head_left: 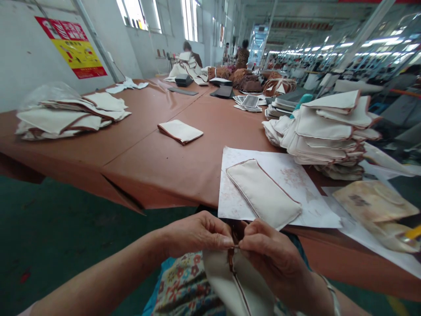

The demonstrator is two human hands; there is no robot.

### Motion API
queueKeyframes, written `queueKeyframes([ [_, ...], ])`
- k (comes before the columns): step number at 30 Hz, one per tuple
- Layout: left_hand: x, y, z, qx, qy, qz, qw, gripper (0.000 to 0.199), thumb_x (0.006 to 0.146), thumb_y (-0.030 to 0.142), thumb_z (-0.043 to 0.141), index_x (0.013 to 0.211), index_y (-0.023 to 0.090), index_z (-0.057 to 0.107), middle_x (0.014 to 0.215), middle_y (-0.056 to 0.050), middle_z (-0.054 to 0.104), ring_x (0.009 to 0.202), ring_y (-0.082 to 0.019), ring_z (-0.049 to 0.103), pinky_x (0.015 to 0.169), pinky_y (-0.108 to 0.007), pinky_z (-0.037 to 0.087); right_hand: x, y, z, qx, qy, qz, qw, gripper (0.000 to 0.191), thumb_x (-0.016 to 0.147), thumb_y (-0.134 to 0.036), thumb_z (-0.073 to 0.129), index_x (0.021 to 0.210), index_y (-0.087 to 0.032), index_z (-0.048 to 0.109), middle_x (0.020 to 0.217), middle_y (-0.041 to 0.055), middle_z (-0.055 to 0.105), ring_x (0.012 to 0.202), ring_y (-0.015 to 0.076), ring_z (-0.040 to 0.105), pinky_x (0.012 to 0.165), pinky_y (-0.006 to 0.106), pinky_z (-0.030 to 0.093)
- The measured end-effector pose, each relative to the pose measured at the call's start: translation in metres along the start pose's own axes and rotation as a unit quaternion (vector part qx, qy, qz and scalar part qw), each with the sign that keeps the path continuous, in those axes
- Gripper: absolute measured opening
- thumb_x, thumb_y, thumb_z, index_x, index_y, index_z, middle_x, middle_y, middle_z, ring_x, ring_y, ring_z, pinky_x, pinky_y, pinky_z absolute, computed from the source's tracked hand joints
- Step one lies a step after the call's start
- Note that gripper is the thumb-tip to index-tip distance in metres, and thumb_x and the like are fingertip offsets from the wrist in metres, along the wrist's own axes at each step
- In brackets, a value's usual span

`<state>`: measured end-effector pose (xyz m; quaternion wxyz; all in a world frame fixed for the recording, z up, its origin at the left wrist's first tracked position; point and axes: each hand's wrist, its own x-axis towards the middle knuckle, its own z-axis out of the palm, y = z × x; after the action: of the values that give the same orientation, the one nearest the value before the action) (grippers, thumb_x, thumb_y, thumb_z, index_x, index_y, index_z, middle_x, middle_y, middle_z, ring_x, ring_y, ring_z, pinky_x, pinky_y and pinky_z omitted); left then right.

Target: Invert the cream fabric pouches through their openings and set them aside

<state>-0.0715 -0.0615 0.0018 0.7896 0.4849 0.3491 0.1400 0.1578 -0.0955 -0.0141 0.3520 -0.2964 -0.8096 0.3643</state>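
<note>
A cream fabric pouch [217, 276] with a brown strip and dark line down its middle hangs over my lap. At its top edge my left hand [210, 232] pinches the brown strip between thumb and fingers. Close against it, my right hand [266, 245] grips the same edge from the other side, fingertips almost touching the left ones. Exactly what lies between the fingertips is too small to tell. Just beyond my hands, another flat cream pouch [263, 188] with brown edging lies slanted on a white paper sheet [312, 204].
Brown covering drapes the table [141, 162]. One folded cream pouch [180, 131] lies mid-table. Piles of cream pieces stand left [66, 116] and right [325, 131]. A stained plastic container [375, 202] sits at the right edge. Other people are farther back.
</note>
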Motion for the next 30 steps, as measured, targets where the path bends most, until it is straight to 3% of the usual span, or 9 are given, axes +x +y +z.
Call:
queueKeyframes([
  [9,0.003,0.002,0.010,0.136,0.013,0.041,0.990,0.019,0.082,0.030,0.066,0.083,0.012,0.070,0.072,0.002,0.056,0.065,-0.009,0.044,0.057,-0.019,0.033,-0.009,0.008,-0.009,-0.010,-0.041,-0.006,0.999,0.014,0.090,-0.010,0.048,0.093,-0.020,0.056,0.084,0.0028,0.049,0.077,0.0142,0.047,0.065,0.028,0.038],
  [12,0.003,0.002,0.018,0.257,0.063,0.087,0.961,0.012,0.084,0.023,0.059,0.080,0.013,0.066,0.070,0.004,0.054,0.064,-0.009,0.044,0.057,-0.018,0.034,-0.004,0.000,-0.018,0.091,-0.066,0.082,0.990,0.004,0.092,-0.022,0.052,0.095,-0.020,0.052,0.086,0.0020,0.052,0.077,0.0136,0.048,0.067,0.027,0.040],
  [15,0.003,0.003,0.025,0.340,0.086,0.151,0.924,0.007,0.082,0.015,0.056,0.077,0.013,0.060,0.073,0.004,0.054,0.066,-0.008,0.046,0.060,-0.018,0.035,0.006,-0.008,-0.025,0.159,-0.101,0.181,0.965,0.018,0.097,-0.036,0.045,0.093,-0.019,0.051,0.086,0.0007,0.052,0.076,0.0121,0.046,0.067,0.024,0.039],
  [19,0.005,-0.001,0.029,0.381,0.092,0.203,0.897,0.009,0.086,0.017,0.054,0.078,0.014,0.056,0.073,0.004,0.053,0.066,-0.008,0.045,0.061,-0.018,0.034,0.017,-0.009,-0.026,0.094,-0.158,0.160,0.970,0.029,0.099,-0.036,0.043,0.077,-0.018,0.049,0.077,-0.0022,0.050,0.070,0.0094,0.043,0.065,0.022,0.035],
  [22,0.007,-0.006,0.030,0.388,0.093,0.232,0.887,0.011,0.089,0.020,0.052,0.079,0.015,0.054,0.076,0.003,0.054,0.068,-0.008,0.046,0.064,-0.019,0.034,0.015,-0.002,-0.024,0.073,-0.161,0.142,0.974,0.033,0.097,-0.038,0.046,0.071,-0.018,0.045,0.071,-0.0033,0.046,0.066,0.0091,0.039,0.063,0.023,0.032],
  [24,0.007,-0.008,0.029,0.373,0.111,0.224,0.894,0.014,0.089,0.024,0.054,0.078,0.015,0.055,0.076,0.002,0.055,0.069,-0.009,0.047,0.064,-0.020,0.034,0.011,0.004,-0.022,0.103,-0.148,0.169,0.969,0.036,0.096,-0.043,0.047,0.071,-0.017,0.045,0.070,-0.0031,0.044,0.065,0.0095,0.037,0.060,0.023,0.031],
  [26,0.006,-0.007,0.025,0.322,0.106,0.181,0.923,0.022,0.087,0.033,0.059,0.078,0.014,0.057,0.074,0.001,0.055,0.068,-0.010,0.046,0.061,-0.021,0.033,0.005,0.007,-0.020,0.140,-0.133,0.205,0.960,0.039,0.095,-0.048,0.047,0.072,-0.016,0.049,0.070,-0.0023,0.044,0.065,0.0099,0.037,0.058,0.023,0.030],
  [28,0.003,-0.002,0.020,0.253,0.058,0.131,0.957,0.035,0.087,0.047,0.059,0.079,0.013,0.059,0.072,0.002,0.051,0.065,-0.010,0.042,0.056,-0.020,0.031,0.001,0.008,-0.021,0.167,-0.129,0.223,0.952,0.039,0.094,-0.050,0.047,0.075,-0.015,0.052,0.071,-0.0014,0.045,0.064,0.0100,0.036,0.056,0.024,0.028],
  [30,-0.001,0.004,0.016,0.210,0.004,0.104,0.972,0.048,0.092,0.057,0.045,0.079,0.013,0.059,0.070,0.002,0.047,0.063,-0.010,0.037,0.054,-0.021,0.028,-0.001,0.008,-0.022,0.180,-0.135,0.222,0.949,0.039,0.094,-0.049,0.047,0.077,-0.015,0.053,0.072,-0.0009,0.045,0.064,0.0101,0.036,0.055,0.024,0.027],
])
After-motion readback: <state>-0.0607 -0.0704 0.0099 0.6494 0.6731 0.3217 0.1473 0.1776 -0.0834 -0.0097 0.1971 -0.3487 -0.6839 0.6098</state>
